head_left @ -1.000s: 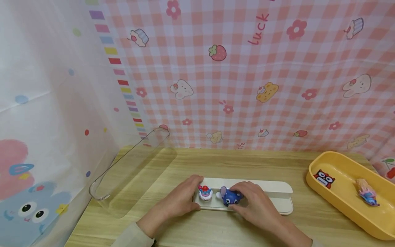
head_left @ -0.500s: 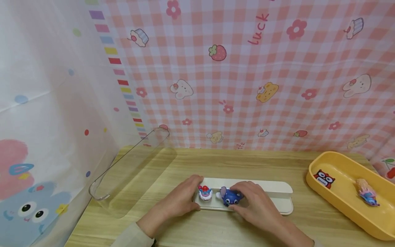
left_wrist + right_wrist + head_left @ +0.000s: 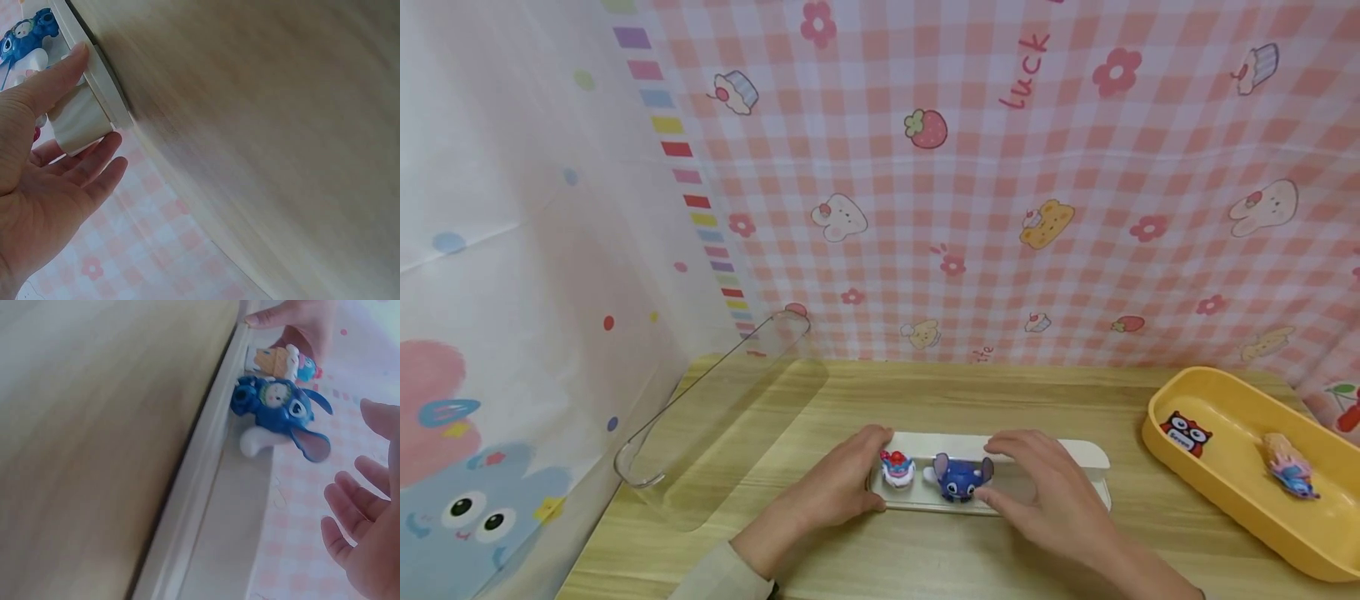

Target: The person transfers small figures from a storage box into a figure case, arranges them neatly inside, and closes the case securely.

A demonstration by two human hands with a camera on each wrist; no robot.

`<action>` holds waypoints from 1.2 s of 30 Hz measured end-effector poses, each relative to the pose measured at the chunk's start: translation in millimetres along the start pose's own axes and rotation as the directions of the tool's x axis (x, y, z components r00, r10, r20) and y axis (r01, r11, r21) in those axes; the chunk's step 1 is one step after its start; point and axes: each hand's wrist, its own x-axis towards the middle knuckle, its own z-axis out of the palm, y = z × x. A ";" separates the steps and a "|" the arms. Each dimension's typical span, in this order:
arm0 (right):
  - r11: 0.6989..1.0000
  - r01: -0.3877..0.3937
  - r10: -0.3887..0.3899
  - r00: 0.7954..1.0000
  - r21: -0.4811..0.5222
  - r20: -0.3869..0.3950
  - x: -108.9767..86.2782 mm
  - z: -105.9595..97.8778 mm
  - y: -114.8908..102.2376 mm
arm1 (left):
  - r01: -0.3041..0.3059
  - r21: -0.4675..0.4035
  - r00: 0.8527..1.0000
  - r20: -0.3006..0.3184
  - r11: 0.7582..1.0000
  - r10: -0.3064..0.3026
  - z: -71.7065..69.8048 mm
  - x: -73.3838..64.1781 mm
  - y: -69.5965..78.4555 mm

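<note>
A long white display base (image 3: 1093,454) with a raised back step lies on the table. Gripping its left end between thumb and fingers is my left hand (image 3: 838,483); the left wrist view shows the thumb (image 3: 62,72) along the front edge. Close to that hand stands a small figurine (image 3: 897,472) with a red top, white middle and cone-like lower part. Beside it, on the front ledge, a blue big-eared figurine (image 3: 961,479) stands upright with a white rounded piece at its side. My right hand (image 3: 375,512) is spread beside the blue figurine and holds nothing.
At the right is a yellow tray (image 3: 1232,504) with an owl piece (image 3: 1186,434) and a pastel figurine (image 3: 1290,467) in it. A clear plastic cover (image 3: 722,433) rests at the left of the table. A pink checked cloth (image 3: 985,167) hangs behind.
My right hand has let go of the blue figurine, spread its fingers and drawn off to the right. The left hand stays at the base's end.
</note>
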 end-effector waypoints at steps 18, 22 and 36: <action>0.993 0.080 -0.092 0.983 -0.083 -0.161 -15.9 -68.3 37.8 | -0.004 -0.004 1.000 0.001 1.000 0.004 -0.6 0.3 1.7; 0.992 0.076 -0.094 0.979 -0.103 -0.184 -18.7 -85.7 49.1 | 0.003 -0.004 1.000 0.006 1.000 -0.003 0.0 0.3 1.5; 0.956 -0.157 0.123 0.982 -0.248 -0.147 -40.7 -137.1 104.0 | -0.005 0.007 1.000 0.008 1.000 0.005 -0.6 -0.5 1.8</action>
